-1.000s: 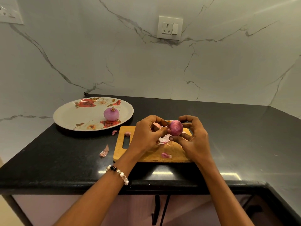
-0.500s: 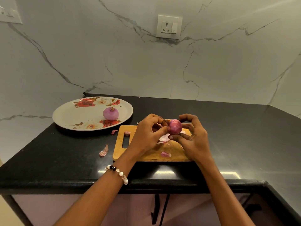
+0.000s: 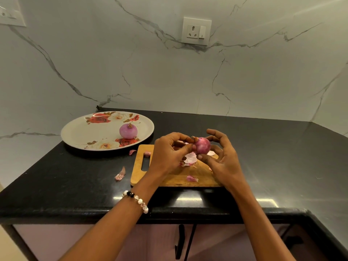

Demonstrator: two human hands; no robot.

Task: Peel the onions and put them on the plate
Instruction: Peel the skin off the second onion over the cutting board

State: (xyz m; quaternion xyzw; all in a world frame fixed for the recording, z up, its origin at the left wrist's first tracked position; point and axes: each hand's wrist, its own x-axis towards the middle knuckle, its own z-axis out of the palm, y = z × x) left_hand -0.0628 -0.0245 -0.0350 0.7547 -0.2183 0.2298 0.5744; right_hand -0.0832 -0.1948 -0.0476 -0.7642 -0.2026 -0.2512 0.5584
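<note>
Since a second ago the right hand [image 3: 222,159] has spread its fingers wider round the onion [image 3: 202,146] above the cutting board [image 3: 169,178] — left hand [image 3: 169,151] pinching it — while a peeled onion [image 3: 128,131] sits on the plate [image 3: 79,132].

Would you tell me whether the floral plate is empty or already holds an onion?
It holds one: a peeled onion sits on the plate, near its front-right edge.

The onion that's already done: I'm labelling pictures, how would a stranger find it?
Start at the flowered plate on the left of the black counter. The onion sits on it, near its right edge. It is pale and untouched; the other is darker and held above the board.
</note>
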